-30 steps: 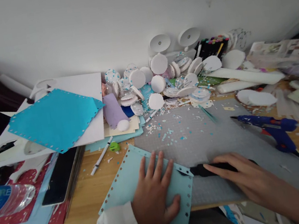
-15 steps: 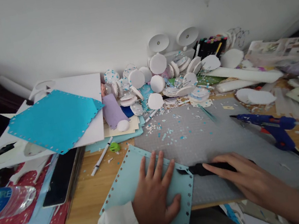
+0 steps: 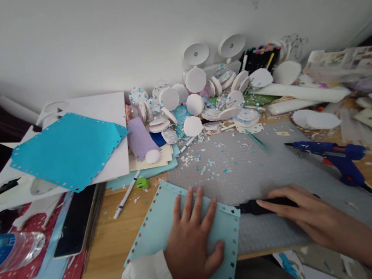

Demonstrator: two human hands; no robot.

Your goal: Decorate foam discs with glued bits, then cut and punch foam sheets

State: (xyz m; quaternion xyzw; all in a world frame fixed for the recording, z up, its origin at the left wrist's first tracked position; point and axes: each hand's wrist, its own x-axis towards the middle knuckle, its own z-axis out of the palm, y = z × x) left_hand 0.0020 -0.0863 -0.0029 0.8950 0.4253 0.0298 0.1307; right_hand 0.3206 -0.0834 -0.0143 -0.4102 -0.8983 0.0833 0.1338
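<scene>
A pale blue sheet of paper (image 3: 155,237) with small flower-shaped holes punched along its edges lies over the table's front edge and partly on the grey cutting mat (image 3: 266,164). Flat on the sheet, with fingers spread, rests my left hand (image 3: 194,241). My right hand (image 3: 301,211) is closed around a black-handled craft knife (image 3: 252,208), held low over the mat at the sheet's right edge. The tip of the knife is hidden at the paper's edge. Tiny paper bits (image 3: 207,164) are scattered on the mat behind the sheet.
To the right lies a blue glue gun (image 3: 330,150) with a black cord. White discs (image 3: 193,126) are heaped along the wall. A bright blue punched sheet (image 3: 68,150), a dark phone-like slab (image 3: 76,226) and a water bottle (image 3: 10,252) are at left. A marker (image 3: 127,195) lies near a green sharpener-like piece (image 3: 142,183).
The craft knife has shifted slightly right with my right hand; its dark tip, seen over the paper before, no longer shows. My left hand has stayed in place.
</scene>
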